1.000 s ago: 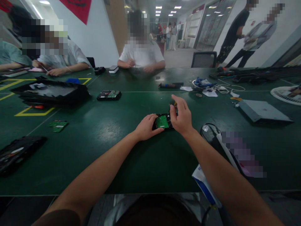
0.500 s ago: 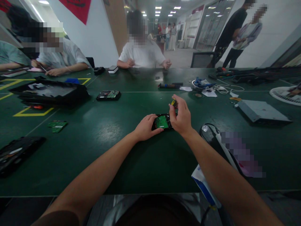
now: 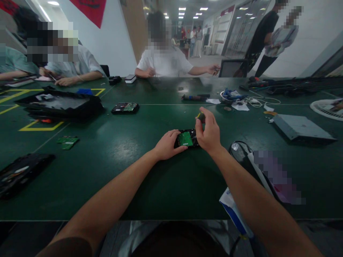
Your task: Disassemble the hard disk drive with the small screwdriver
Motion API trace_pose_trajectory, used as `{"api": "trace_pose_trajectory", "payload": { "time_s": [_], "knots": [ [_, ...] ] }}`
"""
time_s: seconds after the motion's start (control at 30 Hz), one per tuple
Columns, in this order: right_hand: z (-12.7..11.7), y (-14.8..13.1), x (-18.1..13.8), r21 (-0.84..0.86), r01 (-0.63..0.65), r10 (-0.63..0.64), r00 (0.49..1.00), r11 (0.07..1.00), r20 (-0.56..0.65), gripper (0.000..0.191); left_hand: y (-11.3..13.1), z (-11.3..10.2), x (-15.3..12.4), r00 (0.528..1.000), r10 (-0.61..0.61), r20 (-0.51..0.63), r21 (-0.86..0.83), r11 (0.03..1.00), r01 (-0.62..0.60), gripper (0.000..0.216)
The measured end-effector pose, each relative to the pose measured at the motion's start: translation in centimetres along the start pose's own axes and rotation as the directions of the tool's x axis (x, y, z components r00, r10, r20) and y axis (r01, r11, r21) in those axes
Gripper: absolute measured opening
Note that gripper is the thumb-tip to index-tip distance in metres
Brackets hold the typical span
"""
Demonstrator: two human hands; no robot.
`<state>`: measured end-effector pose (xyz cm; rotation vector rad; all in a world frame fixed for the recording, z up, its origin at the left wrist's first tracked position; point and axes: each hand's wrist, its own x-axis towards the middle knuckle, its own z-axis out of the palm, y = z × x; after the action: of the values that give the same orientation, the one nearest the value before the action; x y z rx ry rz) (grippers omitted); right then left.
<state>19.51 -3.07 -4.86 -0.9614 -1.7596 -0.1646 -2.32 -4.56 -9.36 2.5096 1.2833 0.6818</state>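
Note:
A black hard drive (image 3: 185, 138) with a green circuit board on its upper face lies on the table in front of me. My left hand (image 3: 168, 144) grips its left end, thumb along the near edge and fingers over the far side. Above the drive's right end, my right hand (image 3: 209, 130) is closed around a screwdriver (image 3: 200, 116) with a black and yellow handle. The handle points upward, and my fingers hide the shaft and tip.
Loose green circuit boards (image 3: 68, 142) and a dark device (image 3: 25, 173) lie to the left. Farther back are a black tray (image 3: 60, 105) and another opened drive (image 3: 125, 107). At right rest a grey metal box (image 3: 302, 126) and cables (image 3: 255, 101). Several people are beyond the table.
Both hands stay at the drive; the screwdriver handle has turned slightly in my right fingers. Across the table, a person's arm has stretched out to the right. The view has shifted slightly.

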Motion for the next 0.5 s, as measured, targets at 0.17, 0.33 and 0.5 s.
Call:
{"api": "trace_pose_trajectory", "payload": {
  "time_s": [0.17, 0.33, 0.5],
  "knots": [
    [-0.42, -0.53, 0.05, -0.044, -0.043, 0.042, 0.999, 0.998, -0.005, 0.037, 0.15, -0.18, 0.00, 1.000, -0.007, 0.015, -0.005, 1.000, 0.007, 0.075],
    [-0.35, -0.68, 0.19, -0.034, 0.022, -0.020, 0.999, 0.999, 0.043, 0.040, 0.29, -0.35, -0.04, 1.000, -0.017, 0.017, -0.008, 1.000, 0.017, 0.076],
    [-0.22, -0.42, 0.14, -0.025, 0.014, -0.014, 1.000, 1.000, -0.002, 0.036, -0.01, -0.09, 0.02, 1.000, -0.002, 0.003, -0.012, 1.000, 0.002, 0.076]
  ]
}}
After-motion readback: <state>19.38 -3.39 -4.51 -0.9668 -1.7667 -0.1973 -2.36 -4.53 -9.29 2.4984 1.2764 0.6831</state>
